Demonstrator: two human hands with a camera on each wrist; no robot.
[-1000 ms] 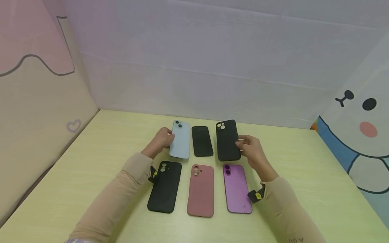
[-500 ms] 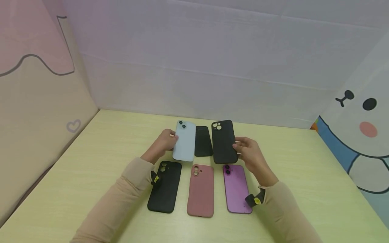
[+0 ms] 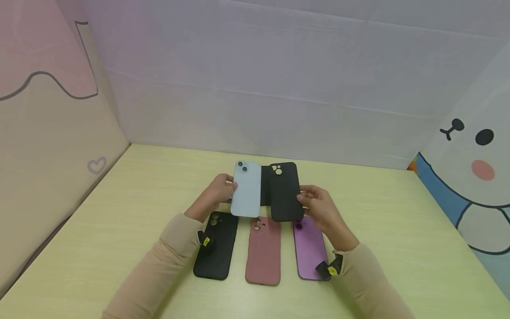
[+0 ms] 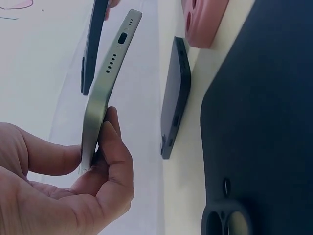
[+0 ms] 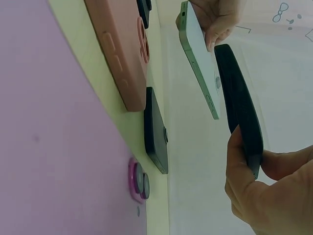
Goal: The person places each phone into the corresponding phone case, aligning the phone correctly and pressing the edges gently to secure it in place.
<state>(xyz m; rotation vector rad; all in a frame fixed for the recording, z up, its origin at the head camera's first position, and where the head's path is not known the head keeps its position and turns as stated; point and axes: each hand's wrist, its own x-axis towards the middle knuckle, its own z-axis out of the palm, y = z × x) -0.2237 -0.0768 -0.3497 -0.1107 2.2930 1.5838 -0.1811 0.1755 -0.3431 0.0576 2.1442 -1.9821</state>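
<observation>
Pinching the pale-blue phone is the left hand, while the right hand's fingers are clamping a black case at its 3 o'clock.

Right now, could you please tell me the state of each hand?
Left hand: holding the pale blue phone by its edge.
Right hand: holding a black phone case by its edge.

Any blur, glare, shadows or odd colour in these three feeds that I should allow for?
Head: fairly even light, soft shadow beside the left sleeve, black case nearly merging with the black phone behind it; left wrist: cool bluish cast, washed-out background, port end of the pale phone clear; right wrist: purple phone looms large and soft.
</observation>
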